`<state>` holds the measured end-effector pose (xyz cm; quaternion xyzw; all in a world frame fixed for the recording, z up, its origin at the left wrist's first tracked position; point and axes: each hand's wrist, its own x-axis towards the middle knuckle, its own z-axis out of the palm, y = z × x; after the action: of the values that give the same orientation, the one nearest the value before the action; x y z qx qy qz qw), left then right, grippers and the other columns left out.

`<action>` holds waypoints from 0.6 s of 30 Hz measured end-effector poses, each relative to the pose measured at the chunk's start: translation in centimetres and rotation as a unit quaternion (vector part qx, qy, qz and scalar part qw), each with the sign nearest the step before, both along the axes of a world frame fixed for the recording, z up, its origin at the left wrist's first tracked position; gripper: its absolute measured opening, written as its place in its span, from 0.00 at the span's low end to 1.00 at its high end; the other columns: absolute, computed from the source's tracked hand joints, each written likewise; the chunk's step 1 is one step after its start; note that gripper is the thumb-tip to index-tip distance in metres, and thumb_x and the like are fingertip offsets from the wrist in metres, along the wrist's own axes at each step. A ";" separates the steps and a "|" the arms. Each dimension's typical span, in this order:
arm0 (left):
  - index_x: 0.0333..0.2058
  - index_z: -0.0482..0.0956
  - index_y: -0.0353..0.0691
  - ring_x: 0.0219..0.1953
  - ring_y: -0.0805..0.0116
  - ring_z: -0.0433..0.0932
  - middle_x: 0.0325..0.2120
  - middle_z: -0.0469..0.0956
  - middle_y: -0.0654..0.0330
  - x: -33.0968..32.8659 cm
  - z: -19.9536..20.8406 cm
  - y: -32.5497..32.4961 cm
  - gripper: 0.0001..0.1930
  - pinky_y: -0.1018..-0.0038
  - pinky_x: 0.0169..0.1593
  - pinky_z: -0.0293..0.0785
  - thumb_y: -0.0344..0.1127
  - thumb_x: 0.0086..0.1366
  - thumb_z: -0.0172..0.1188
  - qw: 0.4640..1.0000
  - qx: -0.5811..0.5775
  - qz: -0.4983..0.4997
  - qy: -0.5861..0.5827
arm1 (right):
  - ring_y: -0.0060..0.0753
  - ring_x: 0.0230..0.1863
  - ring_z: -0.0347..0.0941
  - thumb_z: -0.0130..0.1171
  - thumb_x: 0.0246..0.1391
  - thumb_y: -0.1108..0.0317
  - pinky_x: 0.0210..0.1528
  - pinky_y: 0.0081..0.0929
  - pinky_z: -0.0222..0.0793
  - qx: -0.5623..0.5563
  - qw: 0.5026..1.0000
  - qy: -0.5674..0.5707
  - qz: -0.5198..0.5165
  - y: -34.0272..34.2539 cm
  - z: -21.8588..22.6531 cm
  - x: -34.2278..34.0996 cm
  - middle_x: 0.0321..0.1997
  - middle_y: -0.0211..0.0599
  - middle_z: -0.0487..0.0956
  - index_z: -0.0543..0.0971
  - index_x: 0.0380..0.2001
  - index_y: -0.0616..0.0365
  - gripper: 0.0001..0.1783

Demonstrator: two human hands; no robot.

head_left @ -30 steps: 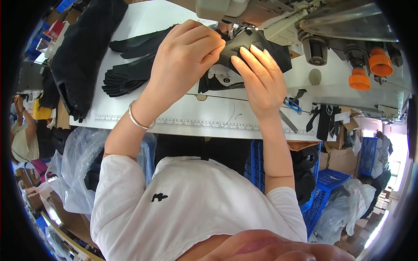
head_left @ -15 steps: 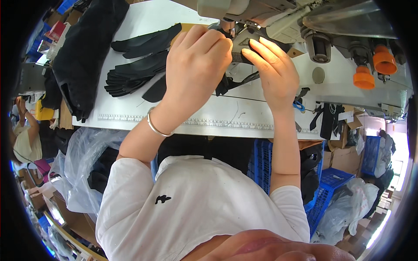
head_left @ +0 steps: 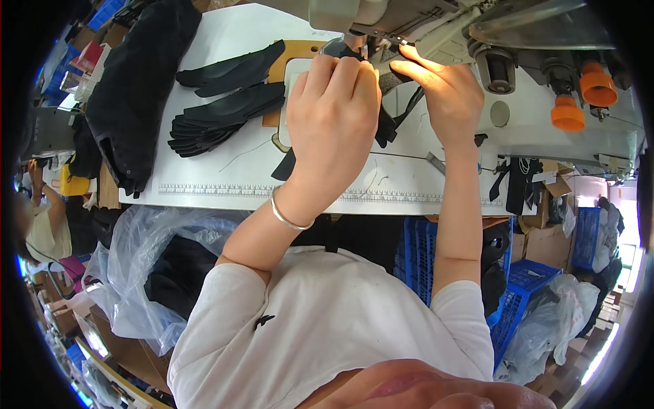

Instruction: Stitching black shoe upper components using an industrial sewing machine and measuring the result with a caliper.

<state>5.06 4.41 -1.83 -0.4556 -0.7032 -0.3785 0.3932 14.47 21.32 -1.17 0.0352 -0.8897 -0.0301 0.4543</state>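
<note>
Apparently partway through one item, judging by the placing of both hands close under the machine (head_left: 337, 13). At upper centre, between the hands and near the needle area: the black piece (head_left: 387, 129), mostly hidden, with only a grey patch (head_left: 393, 82) and a narrow dark end showing. With the left hand (head_left: 334, 112) curled closed at upper centre, fingertips out of sight behind the knuckles; cannot tell whether pinching the piece. With the right hand (head_left: 451, 95) loosely open at upper right of centre, fingers stretched toward the needle area, seemingly resting on the piece's right side rather than gripping.

Not yet clear of the machine, so judged unfinished; cannot tell how much is done, with the worked edge covered. Upper left of centre, on the table (head_left: 402, 167): a thin pile (head_left: 235, 68) of black shapes and, just below, a thicker fanned pile (head_left: 218, 119). Both well apart from the machine and untouched by either hand; perhaps left to do, perhaps finished, impossible to tell from here.
</note>
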 end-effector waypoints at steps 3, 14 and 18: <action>0.32 0.80 0.36 0.38 0.62 0.76 0.31 0.75 0.60 0.1 0.1 -0.9 0.09 0.68 0.37 0.73 0.28 0.52 0.66 1.000 -0.010 -0.024 -0.013 | 0.29 0.32 0.72 0.62 0.48 0.79 0.39 0.24 0.70 0.004 1.000 -0.002 0.003 -0.1 -0.4 0.1 0.51 0.25 0.87 0.89 0.43 0.47 0.20; 0.57 0.80 0.45 0.63 0.67 0.73 0.59 0.77 0.67 -6.0 0.3 -6.1 0.24 0.57 0.71 0.59 0.33 0.60 0.61 0.953 -0.240 -0.142 0.120 | 0.34 0.47 0.75 0.67 0.61 0.66 0.56 0.33 0.69 -0.477 0.874 -0.074 0.054 -8.6 -3.4 3.1 0.41 0.33 0.78 0.74 0.67 0.49 0.30; 0.47 0.87 0.39 0.53 0.57 0.81 0.46 0.84 0.58 -7.6 0.0 -3.9 0.18 0.62 0.61 0.77 0.30 0.55 0.64 0.944 -0.057 -0.322 0.044 | 0.18 0.42 0.69 0.66 0.61 0.69 0.52 0.21 0.64 -0.627 0.764 -0.074 0.135 -8.4 -4.3 3.2 0.36 0.26 0.74 0.74 0.68 0.49 0.31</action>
<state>-2.57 0.53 -1.80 -0.6956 -0.5217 -0.4234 0.2545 17.62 12.88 -5.45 -0.1353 -0.7268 0.5991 0.3074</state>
